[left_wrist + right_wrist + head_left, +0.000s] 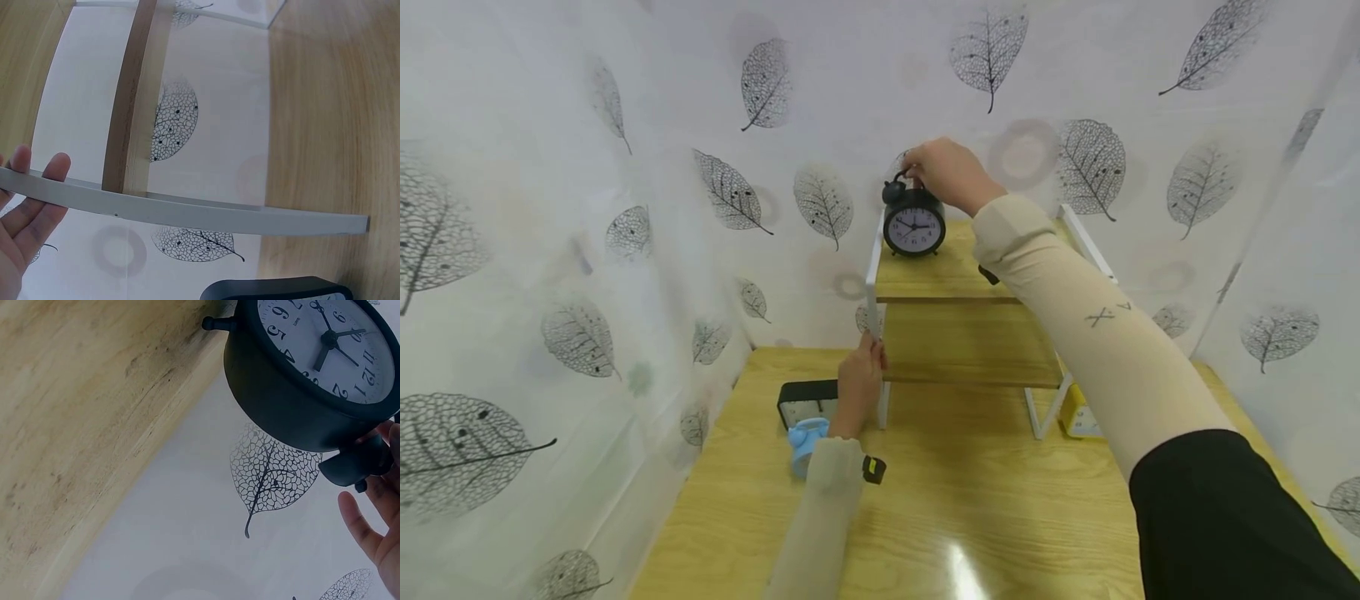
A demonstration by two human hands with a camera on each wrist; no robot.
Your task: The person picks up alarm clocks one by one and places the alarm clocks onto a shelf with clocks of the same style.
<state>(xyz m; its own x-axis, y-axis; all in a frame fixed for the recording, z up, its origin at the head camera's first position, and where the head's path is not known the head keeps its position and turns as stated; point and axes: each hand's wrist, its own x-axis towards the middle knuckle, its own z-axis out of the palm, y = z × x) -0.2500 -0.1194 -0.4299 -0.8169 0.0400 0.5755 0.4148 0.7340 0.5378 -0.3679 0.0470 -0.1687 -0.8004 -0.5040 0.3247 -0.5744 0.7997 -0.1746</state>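
Up at the left end of the top board of the two-tiered wooden shelf with a white frame [958, 273], the round black twin-bell alarm clock [914, 231] sits directly below the right hand [951, 173] and higher than the left hand [859, 382]. Its white dial faces the shelf's front; its axis from handle to feet runs upright. Whether the feet touch the shelf is unclear. The right hand's fingers are curled round the handle and bells. The left hand grips the shelf's flat white front-left post [187, 211], fingers bent behind it, below the top board.
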